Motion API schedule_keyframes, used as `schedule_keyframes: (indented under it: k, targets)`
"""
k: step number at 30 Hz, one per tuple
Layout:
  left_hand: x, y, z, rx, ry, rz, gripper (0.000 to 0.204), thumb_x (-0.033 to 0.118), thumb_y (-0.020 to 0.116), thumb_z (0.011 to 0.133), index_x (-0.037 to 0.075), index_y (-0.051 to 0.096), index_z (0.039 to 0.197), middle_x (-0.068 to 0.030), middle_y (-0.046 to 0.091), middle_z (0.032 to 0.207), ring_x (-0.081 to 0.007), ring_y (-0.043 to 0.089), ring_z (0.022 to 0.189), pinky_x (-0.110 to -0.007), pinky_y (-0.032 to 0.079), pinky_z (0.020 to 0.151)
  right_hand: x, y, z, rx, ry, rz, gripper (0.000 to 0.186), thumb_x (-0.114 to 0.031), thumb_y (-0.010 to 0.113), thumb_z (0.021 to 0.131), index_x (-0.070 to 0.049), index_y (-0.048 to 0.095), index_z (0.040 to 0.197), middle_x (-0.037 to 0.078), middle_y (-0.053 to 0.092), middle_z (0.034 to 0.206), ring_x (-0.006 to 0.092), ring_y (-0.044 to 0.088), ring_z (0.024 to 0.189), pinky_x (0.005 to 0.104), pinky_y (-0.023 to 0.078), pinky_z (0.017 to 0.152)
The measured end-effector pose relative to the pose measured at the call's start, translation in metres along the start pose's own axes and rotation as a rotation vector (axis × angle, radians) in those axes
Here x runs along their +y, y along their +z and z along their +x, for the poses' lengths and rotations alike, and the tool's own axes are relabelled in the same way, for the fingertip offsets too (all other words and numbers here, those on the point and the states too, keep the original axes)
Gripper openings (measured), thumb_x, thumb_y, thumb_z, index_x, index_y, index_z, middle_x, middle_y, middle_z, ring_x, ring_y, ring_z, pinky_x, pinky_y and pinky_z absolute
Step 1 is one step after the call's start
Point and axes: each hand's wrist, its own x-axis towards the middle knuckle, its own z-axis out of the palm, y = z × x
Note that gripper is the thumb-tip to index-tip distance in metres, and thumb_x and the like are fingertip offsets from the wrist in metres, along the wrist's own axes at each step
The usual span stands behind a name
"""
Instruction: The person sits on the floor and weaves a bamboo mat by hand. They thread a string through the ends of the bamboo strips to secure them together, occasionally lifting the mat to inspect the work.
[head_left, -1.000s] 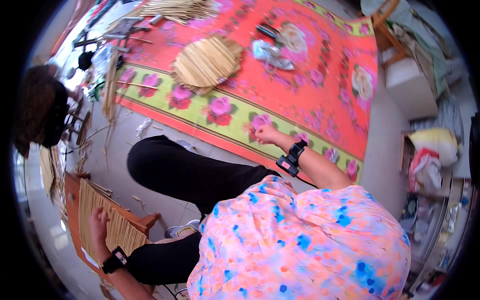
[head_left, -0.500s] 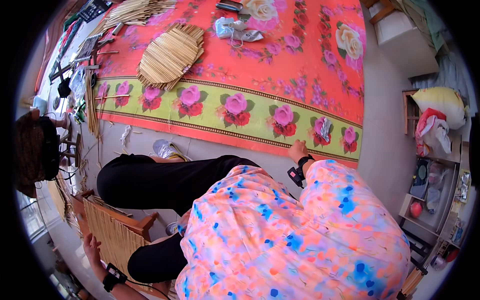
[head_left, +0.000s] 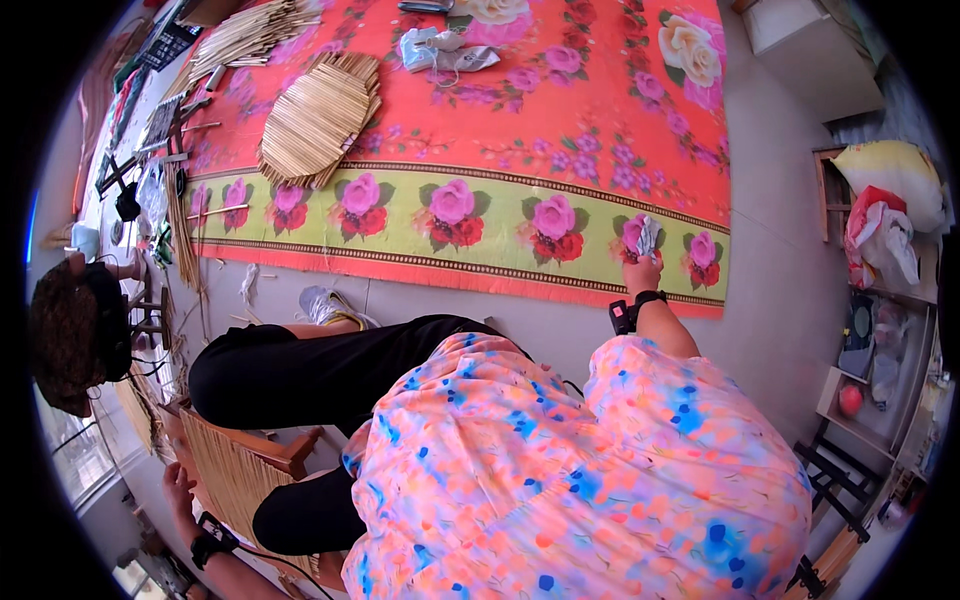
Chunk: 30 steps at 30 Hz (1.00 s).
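My right hand (head_left: 642,274) reaches out to the near border of the red flowered mat (head_left: 420,215). Its fingers are closed on the near end of a small crumpled silvery-white wrapper (head_left: 648,238), which lies over a printed rose. My left hand (head_left: 180,490) hangs low at the left, beside a wooden stool (head_left: 228,450) with a woven cord seat. Its fingers are loosely curled and apart, and nothing shows in them. Each wrist wears a black strap with a small device.
An oval panel of straw-coloured sticks (head_left: 318,120) lies on the mat, with a bundle of loose sticks (head_left: 255,42) behind it. Near the far edge are crumpled cloths (head_left: 445,52). Shelves with bags (head_left: 880,340) stand at the right, and a person's dark-haired head (head_left: 70,335) shows at the left.
My right hand has moved right and forward from the mat's edge to the wrapper and closed at its near end. My left hand stays low by the stool. The view has shifted slightly.
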Motion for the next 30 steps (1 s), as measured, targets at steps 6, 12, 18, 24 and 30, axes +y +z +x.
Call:
schedule_keyframes:
  k: [6,12,18,24,30]
  targets:
    - [-0.038,-0.018,-0.032,0.005,-0.092,0.003,0.024,0.022,0.055,0.091,0.009,0.055,0.111,-0.0062,0.062,0.095,-0.0137,0.060,0.056,-0.026,0.036,0.039,0.022,0.012,0.051,-0.340,-0.193,-0.067,0.047,-0.042,0.058,0.071,-0.007,0.068,0.101,0.018,0.067,0.095,0.0285,0.053,0.109,0.0423,0.018,0.108]
    - [-0.060,-0.029,-0.056,0.083,-0.155,0.028,0.026,0.022,0.053,0.091,0.007,0.052,0.112,-0.0095,0.061,0.096,-0.0167,0.061,0.055,-0.027,0.036,0.036,0.053,0.036,0.067,-0.497,-0.128,-0.053,0.056,-0.041,0.060,0.073,-0.009,0.060,0.119,0.011,0.060,0.121,0.0208,0.050,0.118,0.0387,0.015,0.108]
    - [-0.097,-0.047,-0.101,0.110,-0.282,0.019,0.024,0.023,0.051,0.093,0.011,0.051,0.113,-0.0066,0.059,0.093,-0.0165,0.061,0.056,-0.029,0.037,0.040,0.042,0.053,0.074,-0.661,-0.055,-0.022,0.053,-0.036,0.064,0.077,0.000,0.059,0.117,0.015,0.059,0.116,0.0241,0.053,0.108,0.0366,0.042,0.090]
    - [-0.080,-0.034,-0.119,0.084,-0.313,-0.018,0.026,0.023,0.050,0.094,0.008,0.052,0.115,-0.0083,0.060,0.094,-0.0167,0.061,0.057,-0.028,0.039,0.039,0.072,0.081,0.096,-0.563,0.211,0.204,0.065,-0.026,0.069,0.076,0.003,0.045,0.129,0.016,0.047,0.127,0.0289,0.051,0.106,0.0467,0.049,0.074]
    - [-0.090,-0.042,-0.134,0.131,-0.328,-0.010,0.025,0.022,0.050,0.094,0.007,0.052,0.113,-0.0078,0.060,0.089,-0.0168,0.062,0.057,-0.027,0.037,0.038,0.057,0.071,0.090,-0.683,0.279,0.307,0.065,-0.024,0.068,0.076,0.004,0.043,0.129,0.016,0.046,0.128,0.0275,0.054,0.099,0.0451,0.050,0.066]
